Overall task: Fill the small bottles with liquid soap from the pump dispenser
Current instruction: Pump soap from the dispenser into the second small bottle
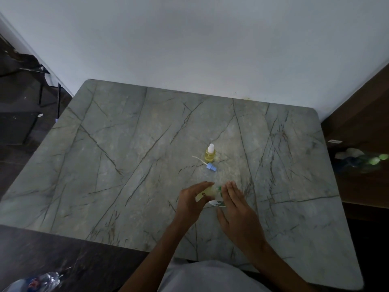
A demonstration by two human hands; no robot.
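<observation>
The soap bottle [208, 191] sits between the two hands, tilted with its open neck away from the person, low over the table [126, 144]; whether it touches the top cannot be told. The left hand [189, 202] grips it, forefinger laid over the pale yellow body and thumb under it. The right hand [233, 207] lies flat against the bottle's labelled side, fingers straight and together, thumb spread, holding nothing.

Just beyond the fingertips of both hands lies the blue pump [211, 166], off the bottle, its white tube [197, 159] trailing toward the left. Just past the pump, further from the fingers, stands a small bottle [209, 154], upright, white cap on, yellow liquid inside. Pump and small bottle are near each other but apart. Nothing lies between them and the fingertips.

Far beyond, a white wall [189, 49] borders the table. Well right of the right hand, a brown ledge [362, 186] bears blurred green things [376, 160]. Well left of the left hand, low on the dark floor, lies a clear plastic bottle [44, 279].
</observation>
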